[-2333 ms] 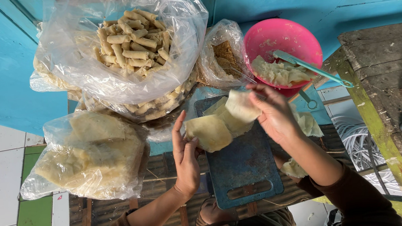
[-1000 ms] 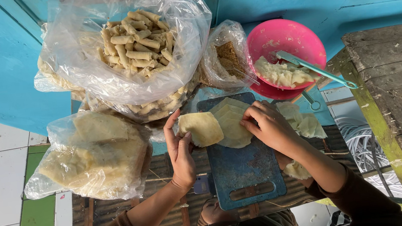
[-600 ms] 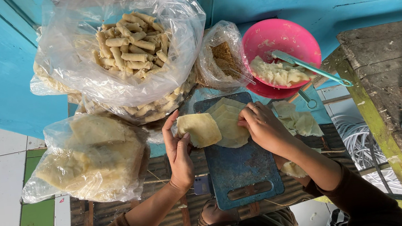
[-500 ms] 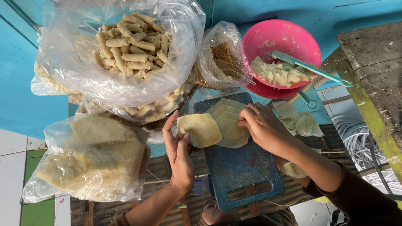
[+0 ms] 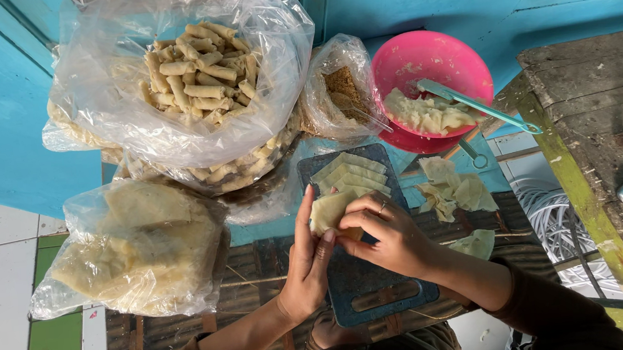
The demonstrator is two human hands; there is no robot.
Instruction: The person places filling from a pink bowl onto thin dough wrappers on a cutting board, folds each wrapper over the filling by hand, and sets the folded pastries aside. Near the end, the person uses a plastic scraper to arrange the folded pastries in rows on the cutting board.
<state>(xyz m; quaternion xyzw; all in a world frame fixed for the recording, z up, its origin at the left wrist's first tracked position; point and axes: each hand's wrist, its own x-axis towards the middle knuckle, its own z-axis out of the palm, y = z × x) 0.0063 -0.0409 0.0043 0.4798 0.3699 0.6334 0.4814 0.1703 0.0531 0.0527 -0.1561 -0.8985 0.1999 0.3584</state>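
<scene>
My left hand (image 5: 306, 259) and my right hand (image 5: 382, 233) meet over a dark blue cutting board (image 5: 374, 293), both holding one pale yellow wrapper sheet (image 5: 328, 210) that is partly folded between the fingers. Just beyond it, several more wrapper sheets (image 5: 350, 175) lie fanned out on the far end of the board. A pink bowl (image 5: 431, 62) with pale filling and a teal-handled utensil (image 5: 474, 106) stands to the far right of the board.
A large clear bag of rolled pieces (image 5: 197, 75) sits at the back. A bag of flat wrappers (image 5: 134, 248) lies on the left, a small bag of brown crumbs (image 5: 342, 94) beside the bowl. Loose wrapper scraps (image 5: 456, 194) lie right; a worn wooden bench (image 5: 608, 136) stands far right.
The hands have drawn closer together and nearer to me, and the wrapper is now folded smaller between them. The other sheets lie fanned at the board's far end.
</scene>
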